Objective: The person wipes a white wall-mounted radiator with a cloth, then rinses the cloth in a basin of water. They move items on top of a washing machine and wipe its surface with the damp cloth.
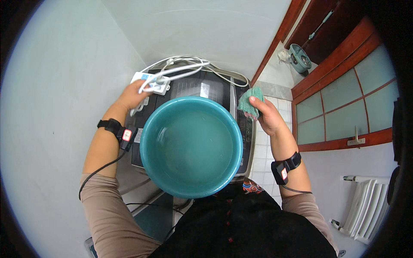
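Observation:
My left hand (133, 95) grips a looped white power cord (174, 71), partly blurred, just in front of a white power strip (137, 76). The strip lies at the back left corner of a dark washing machine (213, 84). In my right hand (269, 116) is a folded green cloth (250, 98) with a bit of pink at its lower edge, held over the machine's right control panel. Between my arms a round teal plastic basin (146, 129) rests on the machine, covering much of its top. Cloudy water (196, 148) fills part of the basin.
More cord lies coiled along the wall behind the machine. A wall (64, 96) stands close on the left. To the right are a wooden door with glass panes (343, 113), a mop bucket (300, 59) past the doorway, and a white radiator (364, 206).

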{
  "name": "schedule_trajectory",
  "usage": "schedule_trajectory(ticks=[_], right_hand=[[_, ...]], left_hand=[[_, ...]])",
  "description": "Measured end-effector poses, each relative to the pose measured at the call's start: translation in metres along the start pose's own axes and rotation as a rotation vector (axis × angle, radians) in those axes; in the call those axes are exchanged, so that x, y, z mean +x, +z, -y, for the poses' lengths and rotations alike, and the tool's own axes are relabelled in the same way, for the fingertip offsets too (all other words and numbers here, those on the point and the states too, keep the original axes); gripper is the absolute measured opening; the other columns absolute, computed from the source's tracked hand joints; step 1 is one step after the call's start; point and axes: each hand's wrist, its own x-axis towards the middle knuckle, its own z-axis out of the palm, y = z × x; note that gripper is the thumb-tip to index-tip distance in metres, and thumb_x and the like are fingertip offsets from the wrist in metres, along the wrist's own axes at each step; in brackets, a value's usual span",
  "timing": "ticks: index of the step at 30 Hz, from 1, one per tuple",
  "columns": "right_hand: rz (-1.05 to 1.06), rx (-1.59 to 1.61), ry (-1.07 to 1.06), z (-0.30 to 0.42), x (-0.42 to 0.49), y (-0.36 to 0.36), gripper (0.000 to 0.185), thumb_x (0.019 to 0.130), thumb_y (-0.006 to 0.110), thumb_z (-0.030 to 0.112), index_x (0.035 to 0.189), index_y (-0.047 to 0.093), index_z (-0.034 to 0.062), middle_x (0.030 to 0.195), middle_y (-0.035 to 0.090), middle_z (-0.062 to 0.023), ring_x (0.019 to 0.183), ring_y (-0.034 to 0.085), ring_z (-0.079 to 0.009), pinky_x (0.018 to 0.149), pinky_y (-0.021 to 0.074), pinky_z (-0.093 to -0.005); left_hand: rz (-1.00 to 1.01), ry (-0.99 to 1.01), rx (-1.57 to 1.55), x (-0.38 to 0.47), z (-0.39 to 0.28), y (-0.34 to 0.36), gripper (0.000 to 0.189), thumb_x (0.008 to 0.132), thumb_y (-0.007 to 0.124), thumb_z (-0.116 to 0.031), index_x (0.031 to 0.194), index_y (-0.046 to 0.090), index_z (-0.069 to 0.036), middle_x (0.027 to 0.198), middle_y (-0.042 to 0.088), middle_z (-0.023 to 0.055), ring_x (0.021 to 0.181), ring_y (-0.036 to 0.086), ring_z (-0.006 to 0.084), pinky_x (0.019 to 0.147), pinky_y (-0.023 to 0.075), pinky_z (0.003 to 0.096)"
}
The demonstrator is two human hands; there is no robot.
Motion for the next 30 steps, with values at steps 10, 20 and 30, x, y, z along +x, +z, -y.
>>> schedule_trajectory(ticks=[10, 20, 30], right_hand=[[0.134, -0.002, -0.228, 0.035, 0.029, -0.022, 0.06, 0.082, 0.067, 0.041, 0.123, 0.056, -0.0007, 0.095, 0.064, -0.0054, 0.077, 0.057, -0.0121, 0.072, 0.0447, -0.0242], [0.318, -0.788, -0.974, 0.078, 0.077, 0.033, 0.062, 0.064, 0.079, 0.042, 0.114, 0.065, 0.0091, 0.148, 0.026, -0.022, 0.135, 0.027, -0.0377, 0.11, 0.0253, -0.048], [0.419, -0.737, -0.839, 0.071, 0.092, 0.028, 0.046, 0.067, 0.077, 0.029, 0.101, 0.065, 0.0012, 0.12, 0.047, -0.013, 0.115, 0.043, -0.0286, 0.102, 0.0357, -0.0404]], left_hand=[[-0.06, 0.162, -0.176, 0.026, -0.152, -0.035, 0.014, 0.087, 0.059, -0.013, 0.096, 0.064, -0.004, 0.084, 0.065, 0.0034, 0.081, 0.06, 0.0131, 0.074, 0.0475, 0.0271], [0.149, 0.242, -0.357, 0.045, -0.233, -0.021, 0.02, 0.089, 0.061, -0.016, 0.106, 0.064, -0.006, 0.1, 0.066, 0.0052, 0.093, 0.061, 0.0141, 0.082, 0.0489, 0.0277], [0.208, 0.125, -0.415, 0.058, -0.211, -0.007, 0.034, 0.091, 0.062, -0.021, 0.119, 0.047, -0.009, 0.103, 0.066, 0.0069, 0.097, 0.062, 0.0122, 0.083, 0.049, 0.0275]])
